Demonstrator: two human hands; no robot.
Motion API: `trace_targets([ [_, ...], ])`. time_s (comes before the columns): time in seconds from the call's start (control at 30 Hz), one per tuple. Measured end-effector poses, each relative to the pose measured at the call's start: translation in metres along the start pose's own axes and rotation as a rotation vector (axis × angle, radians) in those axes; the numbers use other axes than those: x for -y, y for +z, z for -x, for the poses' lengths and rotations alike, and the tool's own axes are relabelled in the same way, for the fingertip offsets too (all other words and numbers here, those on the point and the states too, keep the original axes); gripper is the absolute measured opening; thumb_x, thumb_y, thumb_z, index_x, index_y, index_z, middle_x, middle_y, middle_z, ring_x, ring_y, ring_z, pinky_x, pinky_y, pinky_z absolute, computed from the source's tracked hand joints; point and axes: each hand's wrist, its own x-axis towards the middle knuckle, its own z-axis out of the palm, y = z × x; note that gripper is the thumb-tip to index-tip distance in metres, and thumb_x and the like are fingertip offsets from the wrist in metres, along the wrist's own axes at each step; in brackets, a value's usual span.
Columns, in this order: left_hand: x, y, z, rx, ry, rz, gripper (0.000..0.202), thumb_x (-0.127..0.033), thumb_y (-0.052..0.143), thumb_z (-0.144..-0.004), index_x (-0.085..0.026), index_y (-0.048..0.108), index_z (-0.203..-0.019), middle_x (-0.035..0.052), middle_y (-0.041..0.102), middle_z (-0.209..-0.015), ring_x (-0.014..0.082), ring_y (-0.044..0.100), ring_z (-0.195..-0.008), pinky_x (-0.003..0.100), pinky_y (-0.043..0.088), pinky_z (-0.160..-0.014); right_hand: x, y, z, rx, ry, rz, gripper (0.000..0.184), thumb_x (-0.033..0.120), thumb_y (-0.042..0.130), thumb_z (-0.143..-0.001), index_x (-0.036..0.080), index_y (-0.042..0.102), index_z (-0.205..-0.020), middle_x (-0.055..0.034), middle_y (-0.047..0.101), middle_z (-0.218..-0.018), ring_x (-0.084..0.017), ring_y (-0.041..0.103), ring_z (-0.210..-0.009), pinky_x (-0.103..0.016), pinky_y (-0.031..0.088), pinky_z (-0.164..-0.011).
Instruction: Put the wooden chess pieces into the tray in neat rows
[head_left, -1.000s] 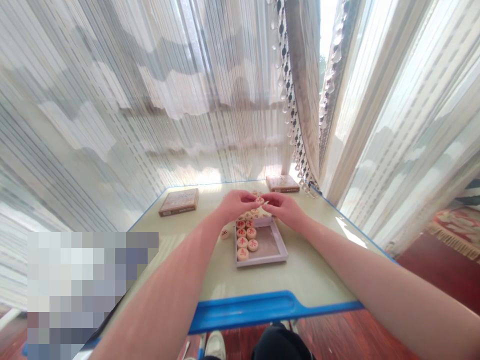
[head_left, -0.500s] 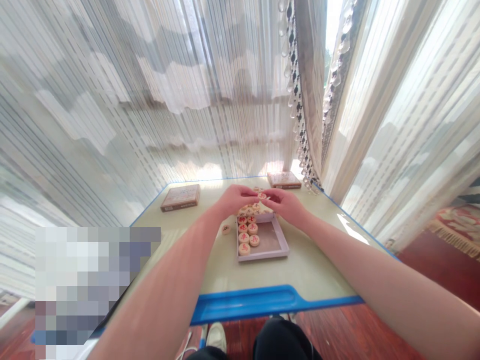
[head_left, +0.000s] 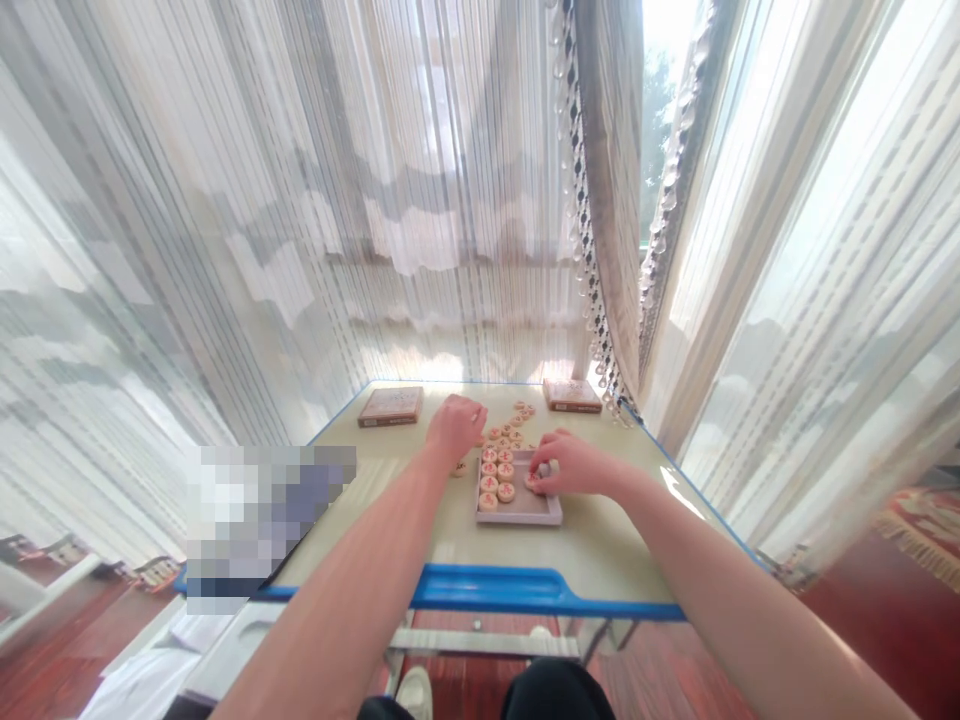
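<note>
A shallow whitish box (head_left: 519,519) lies on the table with two columns of round Chinese chess pieces (head_left: 505,492), red characters facing up, along its left side. My right hand (head_left: 562,463) reaches over the box's right wall, its fingers closed on a chess piece (head_left: 531,481) low inside the box. To the left, my left hand (head_left: 457,425) hovers with curled fingers near the loose pieces; what they hold, if anything, is hidden. Several loose chess pieces (head_left: 506,430) are scattered behind the box, and a single piece (head_left: 460,468) rests left of it.
One flat patterned box (head_left: 391,406) lies at the table's back left, another flat box (head_left: 572,394) at the back right. The pale table (head_left: 375,520) has a blue edge with a molded tray (head_left: 491,587) in front. Sheer curtains (head_left: 450,250) hang behind.
My hands have separated from around one piece behind the box. The right brought a piece down into the box's right part; the left shifted left. The view has moved too.
</note>
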Motion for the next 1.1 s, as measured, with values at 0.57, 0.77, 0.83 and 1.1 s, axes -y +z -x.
trace_targets([
  [0.57, 0.019, -0.001, 0.025, 0.057, -0.145, 0.040, 0.040, -0.041, 0.037, -0.086, -0.016, 0.067, -0.076, 0.0097, 0.069, -0.080, 0.0210, 0.059, -0.077, 0.030, 0.038, -0.072, 0.021, 0.001, 0.002, -0.179, -0.115, -0.044, 0.015, 0.034, 0.063, -0.073, 0.021, 0.069, -0.078, -0.0036, 0.057, -0.078, -0.016, 0.054, -0.074, -0.028, 0.044, -0.070],
  [0.77, 0.022, 0.006, 0.019, 0.040, -0.184, 0.049, 0.039, -0.043, 0.039, -0.084, -0.017, 0.066, -0.071, 0.0085, 0.066, -0.074, 0.0213, 0.057, -0.073, 0.030, 0.035, -0.068, 0.024, 0.013, 0.001, -0.143, -0.177, 0.002, 0.015, 0.034, 0.065, -0.072, 0.022, 0.069, -0.079, -0.0040, 0.057, -0.080, -0.017, 0.054, -0.078, -0.030, 0.043, -0.072],
  [0.83, 0.020, 0.005, 0.018, 0.057, -0.186, 0.053, 0.040, -0.043, 0.039, -0.083, -0.017, 0.065, -0.066, 0.0082, 0.065, -0.070, 0.0209, 0.056, -0.069, 0.030, 0.034, -0.065, 0.025, 0.015, 0.001, -0.142, -0.180, -0.009, 0.016, 0.035, 0.064, -0.073, 0.022, 0.069, -0.080, -0.0043, 0.057, -0.081, -0.017, 0.054, -0.077, -0.030, 0.044, -0.071],
  [1.1, 0.015, 0.002, 0.016, 0.025, -0.221, -0.005, 0.040, -0.040, 0.038, -0.084, -0.019, 0.063, -0.060, 0.0061, 0.064, -0.064, 0.0183, 0.054, -0.063, 0.029, 0.030, -0.059, 0.029, 0.023, 0.000, -0.158, -0.201, -0.042, 0.012, 0.031, 0.062, -0.074, 0.022, 0.069, -0.080, -0.0044, 0.057, -0.079, -0.016, 0.054, -0.077, -0.028, 0.045, -0.069],
])
